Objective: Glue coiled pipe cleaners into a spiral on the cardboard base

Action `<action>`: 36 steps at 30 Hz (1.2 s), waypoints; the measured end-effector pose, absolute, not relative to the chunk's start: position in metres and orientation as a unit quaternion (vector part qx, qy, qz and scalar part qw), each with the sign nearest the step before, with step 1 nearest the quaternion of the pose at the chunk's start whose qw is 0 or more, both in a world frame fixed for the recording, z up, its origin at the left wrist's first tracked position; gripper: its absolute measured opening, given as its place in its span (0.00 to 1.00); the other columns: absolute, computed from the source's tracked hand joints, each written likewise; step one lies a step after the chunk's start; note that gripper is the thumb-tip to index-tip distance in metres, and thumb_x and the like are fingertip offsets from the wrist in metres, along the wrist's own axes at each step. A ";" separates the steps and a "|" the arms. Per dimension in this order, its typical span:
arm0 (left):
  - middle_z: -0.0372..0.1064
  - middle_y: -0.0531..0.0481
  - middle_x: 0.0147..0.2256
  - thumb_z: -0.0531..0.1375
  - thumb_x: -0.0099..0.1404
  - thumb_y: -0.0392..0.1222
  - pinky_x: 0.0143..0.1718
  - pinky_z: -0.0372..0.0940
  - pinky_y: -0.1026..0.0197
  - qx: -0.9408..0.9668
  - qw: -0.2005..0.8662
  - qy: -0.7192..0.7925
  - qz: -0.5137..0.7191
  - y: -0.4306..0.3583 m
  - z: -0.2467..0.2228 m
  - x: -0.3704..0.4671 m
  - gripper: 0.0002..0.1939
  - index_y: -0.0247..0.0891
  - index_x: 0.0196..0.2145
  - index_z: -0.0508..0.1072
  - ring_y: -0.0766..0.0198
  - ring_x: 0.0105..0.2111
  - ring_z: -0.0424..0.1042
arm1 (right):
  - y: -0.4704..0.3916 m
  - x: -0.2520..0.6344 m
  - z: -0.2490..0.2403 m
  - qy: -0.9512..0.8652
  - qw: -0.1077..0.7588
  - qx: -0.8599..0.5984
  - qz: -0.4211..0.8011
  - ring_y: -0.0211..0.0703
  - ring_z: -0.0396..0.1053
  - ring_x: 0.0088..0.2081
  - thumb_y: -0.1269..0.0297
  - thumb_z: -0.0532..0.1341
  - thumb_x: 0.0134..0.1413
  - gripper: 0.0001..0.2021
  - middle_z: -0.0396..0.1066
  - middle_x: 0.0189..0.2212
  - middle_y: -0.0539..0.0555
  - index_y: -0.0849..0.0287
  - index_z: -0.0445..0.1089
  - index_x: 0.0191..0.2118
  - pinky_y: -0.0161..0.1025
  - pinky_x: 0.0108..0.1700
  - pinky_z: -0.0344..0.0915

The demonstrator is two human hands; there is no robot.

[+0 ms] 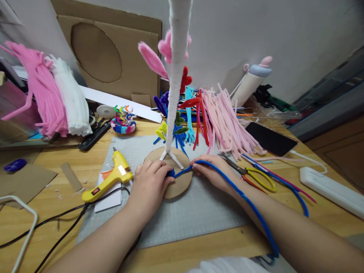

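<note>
A long blue pipe cleaner [248, 200] runs between my hands, its far end trailing over my right forearm toward the table's front edge. My left hand [150, 181] rests over the round cardboard disc [182, 186], fingers closed on a small dark-blue coiled part of the pipe cleaner. Pinched between thumb and fingers of my right hand [212, 170] is the same strand, at the disc's right edge. From the disc rises a white wrapped stem [173, 102] with splayed feet, bearing pink, red, purple, green and yellow fuzzy petals. My left fingertips are partly hidden.
A yellow glue gun [113, 176] lies left of the disc on a grey cutting mat [176, 223]. Scissors [250, 175], a phone [270, 138] and a white power strip [331, 189] lie at right. Pink [42, 91] and pale-pink pipe cleaner bundles [227, 121] stand behind.
</note>
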State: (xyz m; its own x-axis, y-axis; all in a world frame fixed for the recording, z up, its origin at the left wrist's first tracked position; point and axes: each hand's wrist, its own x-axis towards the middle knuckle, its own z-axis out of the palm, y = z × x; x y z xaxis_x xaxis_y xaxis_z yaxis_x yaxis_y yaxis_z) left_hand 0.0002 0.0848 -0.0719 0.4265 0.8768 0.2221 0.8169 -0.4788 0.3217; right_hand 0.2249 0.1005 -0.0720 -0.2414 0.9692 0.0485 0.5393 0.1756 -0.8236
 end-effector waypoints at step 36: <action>0.71 0.51 0.40 0.59 0.63 0.42 0.40 0.55 0.52 0.811 0.097 0.544 0.193 0.082 -0.068 0.009 0.06 0.46 0.39 0.73 0.55 0.43 0.67 | 0.138 0.220 -0.035 -0.703 0.065 -0.583 0.402 0.32 0.55 0.17 0.69 0.62 0.46 0.07 0.61 0.14 0.45 0.60 0.68 0.21 0.31 0.19 0.48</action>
State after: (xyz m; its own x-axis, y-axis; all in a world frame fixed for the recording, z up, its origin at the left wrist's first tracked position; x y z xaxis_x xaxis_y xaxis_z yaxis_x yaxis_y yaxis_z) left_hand 0.0088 0.0821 -0.0681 0.3335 0.9196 0.2077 0.8444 -0.3893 0.3681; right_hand 0.2196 0.1380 -0.0354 -0.3124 0.8714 -0.3781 0.7674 -0.0031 -0.6411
